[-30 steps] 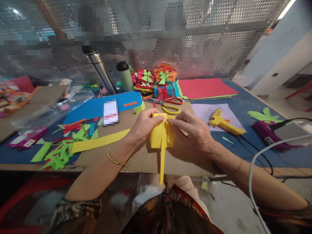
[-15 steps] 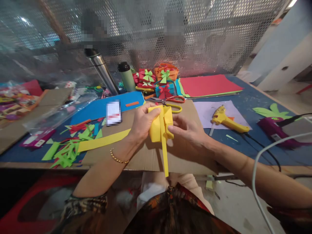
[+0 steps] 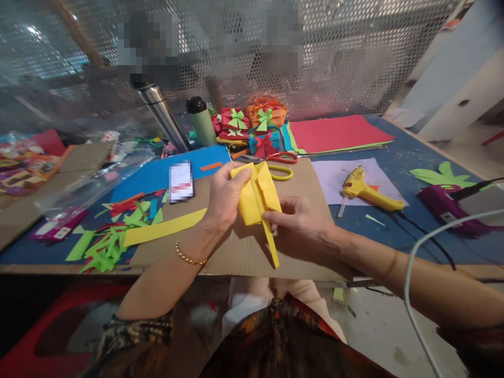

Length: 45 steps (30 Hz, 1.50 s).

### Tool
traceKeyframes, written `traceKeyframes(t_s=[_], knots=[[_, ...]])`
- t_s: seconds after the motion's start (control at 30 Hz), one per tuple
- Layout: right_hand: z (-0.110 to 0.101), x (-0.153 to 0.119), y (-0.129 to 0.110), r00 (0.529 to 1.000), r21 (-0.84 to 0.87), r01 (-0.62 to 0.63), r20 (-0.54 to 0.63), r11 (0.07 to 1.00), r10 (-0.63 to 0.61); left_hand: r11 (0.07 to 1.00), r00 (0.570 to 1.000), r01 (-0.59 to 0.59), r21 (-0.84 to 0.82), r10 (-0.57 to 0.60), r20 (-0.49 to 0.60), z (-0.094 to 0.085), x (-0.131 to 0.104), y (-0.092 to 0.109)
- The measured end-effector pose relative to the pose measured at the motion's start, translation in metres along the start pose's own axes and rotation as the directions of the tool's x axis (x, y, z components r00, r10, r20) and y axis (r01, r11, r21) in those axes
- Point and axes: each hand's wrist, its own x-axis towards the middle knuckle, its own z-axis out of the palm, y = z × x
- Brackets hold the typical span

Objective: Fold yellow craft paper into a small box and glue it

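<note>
A folded yellow paper box point(image 3: 249, 202) is held above the cardboard sheet point(image 3: 236, 252). My left hand point(image 3: 225, 194) is closed on its left side, the thumb lying over the upper face. A narrow yellow paper strip point(image 3: 271, 247) hangs from the box down toward me. My right hand point(image 3: 295, 218) pinches the strip and the box's lower right edge between thumb and fingers; some fingertips are hidden behind the paper. Just beyond the box lie scissors point(image 3: 282, 173) with yellow and red handles. A wider yellow paper strip point(image 3: 163, 228) lies left of my left wrist.
On the right, a yellow glue gun point(image 3: 368, 194) rests on lilac paper point(image 3: 323, 181), its cord running toward me. Finished paper bags with bows point(image 3: 265, 118) and two bottles point(image 3: 202, 123) stand behind. Green scraps point(image 3: 108, 244) and a phone point(image 3: 181, 181) lie left. A white cable point(image 3: 409, 283) crosses my right forearm.
The yellow box has tilted, and the lower end of its strip has swung to the right. My right hand has slid down from the box's side to where the strip leaves the box.
</note>
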Motion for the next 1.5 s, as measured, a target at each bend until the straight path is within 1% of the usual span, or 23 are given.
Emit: traceKeyframes(t_s=[0.2, 0.4, 0.5, 0.57, 0.67, 0.83, 0.87, 1.03, 1.1, 1.2, 1.3, 1.4, 1.5], knots=[[-0.001, 0.001, 0.005, 1.0, -0.002, -0.006, 0.001, 1.0, 0.006, 0.999, 1.0, -0.005, 0.035, 0.005, -0.019, 0.0, 0.001, 0.0], [0.004, -0.001, 0.004, 0.999, 0.138, -0.043, 0.01, 0.989, 0.042, 0.998, 0.997, -0.022, 0.059, 0.026, -0.075, -0.002, 0.005, -0.004], [0.008, -0.002, 0.001, 0.998, 0.19, -0.062, 0.04, 0.98, 0.055, 0.998, 0.995, -0.025, 0.06, 0.03, -0.09, -0.001, 0.006, -0.005], [0.009, -0.003, 0.001, 0.997, 0.18, -0.069, 0.037, 0.981, 0.063, 0.998, 0.996, -0.018, 0.06, 0.023, -0.09, 0.0, 0.006, -0.005], [0.008, -0.001, 0.0, 0.998, 0.151, -0.056, -0.003, 0.987, 0.057, 0.998, 0.997, -0.005, 0.068, 0.01, -0.081, 0.001, 0.004, -0.004], [0.002, 0.003, 0.0, 0.997, 0.022, -0.059, 0.041, 0.998, 0.058, 0.998, 0.998, -0.008, 0.067, 0.012, -0.059, 0.0, -0.001, 0.0], [0.001, 0.003, 0.001, 0.997, 0.024, -0.063, 0.043, 0.998, 0.062, 0.998, 0.998, -0.012, 0.061, 0.015, -0.057, 0.0, -0.001, 0.0], [0.006, 0.002, 0.009, 0.996, 0.195, -0.091, 0.028, 0.977, 0.088, 0.999, 0.998, -0.026, 0.045, 0.028, -0.048, -0.001, -0.001, -0.001], [0.008, 0.001, 0.011, 0.995, 0.225, -0.097, 0.04, 0.969, 0.09, 0.999, 0.999, -0.024, 0.048, 0.026, -0.046, -0.002, -0.001, -0.001], [0.008, 0.001, 0.011, 0.996, 0.225, -0.089, 0.041, 0.97, 0.082, 0.999, 0.998, -0.027, 0.034, 0.028, -0.052, -0.002, -0.001, -0.002], [0.006, 0.002, 0.009, 0.998, 0.183, -0.068, 0.023, 0.981, 0.065, 1.0, 0.998, -0.03, 0.001, 0.03, -0.055, -0.001, -0.001, -0.003], [0.004, 0.003, 0.009, 0.998, 0.158, -0.064, 0.032, 0.985, 0.059, 0.999, 0.998, -0.03, -0.03, 0.028, -0.058, 0.0, -0.002, -0.002], [0.003, 0.004, 0.009, 0.999, 0.142, -0.052, 0.014, 0.989, 0.05, 0.998, 0.998, -0.043, -0.05, 0.041, -0.041, 0.001, -0.002, -0.001]])
